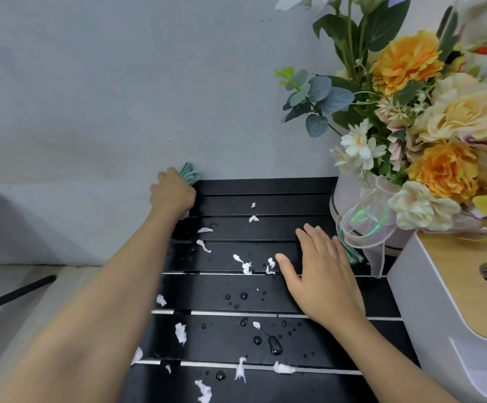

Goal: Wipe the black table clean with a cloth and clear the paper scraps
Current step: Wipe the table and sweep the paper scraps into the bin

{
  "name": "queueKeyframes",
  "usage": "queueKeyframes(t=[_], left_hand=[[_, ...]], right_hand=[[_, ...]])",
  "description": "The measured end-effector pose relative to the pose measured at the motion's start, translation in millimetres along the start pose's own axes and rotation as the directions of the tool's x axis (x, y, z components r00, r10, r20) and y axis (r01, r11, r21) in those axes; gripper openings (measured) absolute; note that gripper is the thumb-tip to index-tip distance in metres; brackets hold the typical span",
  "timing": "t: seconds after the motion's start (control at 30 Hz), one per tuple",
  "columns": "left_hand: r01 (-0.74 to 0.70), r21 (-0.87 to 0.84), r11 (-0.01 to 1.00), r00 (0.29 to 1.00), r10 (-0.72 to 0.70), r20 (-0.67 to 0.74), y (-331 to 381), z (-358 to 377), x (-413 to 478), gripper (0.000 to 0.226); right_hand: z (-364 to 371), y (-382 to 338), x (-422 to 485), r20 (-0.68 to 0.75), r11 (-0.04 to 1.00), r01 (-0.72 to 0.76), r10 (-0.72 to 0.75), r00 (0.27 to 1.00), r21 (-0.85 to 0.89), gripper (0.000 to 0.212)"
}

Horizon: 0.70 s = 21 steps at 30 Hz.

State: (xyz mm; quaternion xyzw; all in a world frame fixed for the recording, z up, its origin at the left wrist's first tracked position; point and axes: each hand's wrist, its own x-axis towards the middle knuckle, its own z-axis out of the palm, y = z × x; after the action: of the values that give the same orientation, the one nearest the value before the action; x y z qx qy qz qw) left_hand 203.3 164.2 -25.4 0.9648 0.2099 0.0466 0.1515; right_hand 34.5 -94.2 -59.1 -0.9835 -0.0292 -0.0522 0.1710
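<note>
Flower box [349, 205] and tissue box [439, 301] along table's [265, 187] right side

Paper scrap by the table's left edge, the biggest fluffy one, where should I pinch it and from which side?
Pinch the fluffy scrap at its wider far end, straight down from above with thumb and forefinger: it lies low on a slat of the black table, leaving no side to grab. The right hand lies flat and free; the left hand grips the cloth.
</note>
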Motion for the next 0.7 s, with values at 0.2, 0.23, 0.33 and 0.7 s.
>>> queueKeyframes(t=[0.2,0.23,0.33,0.7], left_hand=[[-0.43,-0.176,0.885,0.881,0.455,0.134,61.3,22.1,-65.7,0.02],[-0.456,-0.287,0.843,0.825,0.521,0.22,63.2,15.5,-69.4,0.008],[-0.359,-0.428,0.829,0.835,0.49,0.249,45.2,-14.5,-41.9,0.003],[-0.241,-0.071,0.968,0.969,0.244,0.036,57.4,25.3,-64.5,0.037]], right_hand=[[-1.7,-0.4,-0.5,-0.005,1.0,-0.005,0.005,1.0,0.0,0.068],[-3.0,0.0,-0.9,0.0,1.0,-0.007,0.007,1.0,0.001,0.068],[-5.1,0.0,-1.4,0.012,1.0,-0.005,0.005,1.0,0.005,0.068],[0.4,-1.0,0.4,0.01,1.0,-0.018,0.018,1.0,0.012,0.059]])
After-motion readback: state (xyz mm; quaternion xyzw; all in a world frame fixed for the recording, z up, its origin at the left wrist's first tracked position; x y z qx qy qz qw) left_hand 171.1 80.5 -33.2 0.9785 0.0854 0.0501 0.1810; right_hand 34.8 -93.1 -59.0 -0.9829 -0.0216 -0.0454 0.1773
